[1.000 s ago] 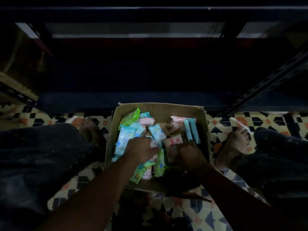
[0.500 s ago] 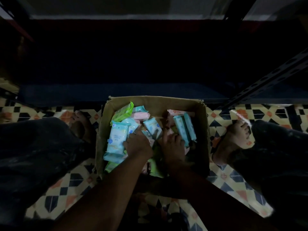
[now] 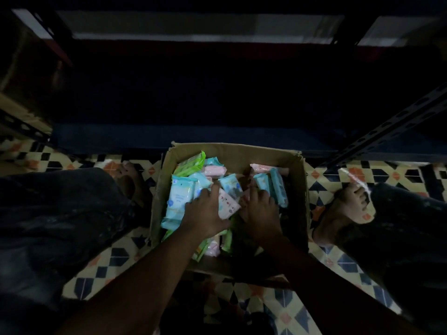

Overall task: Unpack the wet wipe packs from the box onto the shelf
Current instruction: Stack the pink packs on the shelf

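Both hands have shifted: left hand [image 3: 206, 213] grips blue packs [image 3: 180, 201], right hand [image 3: 260, 211] presses spread fingers on packs in the box [image 3: 242, 151].

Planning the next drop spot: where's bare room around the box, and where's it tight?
Free: the dark shelf board just beyond the box's far wall, and a bare pocket inside the box's right near corner. Crowded: the box's left and middle, piled with packs under the left hand and right hand.
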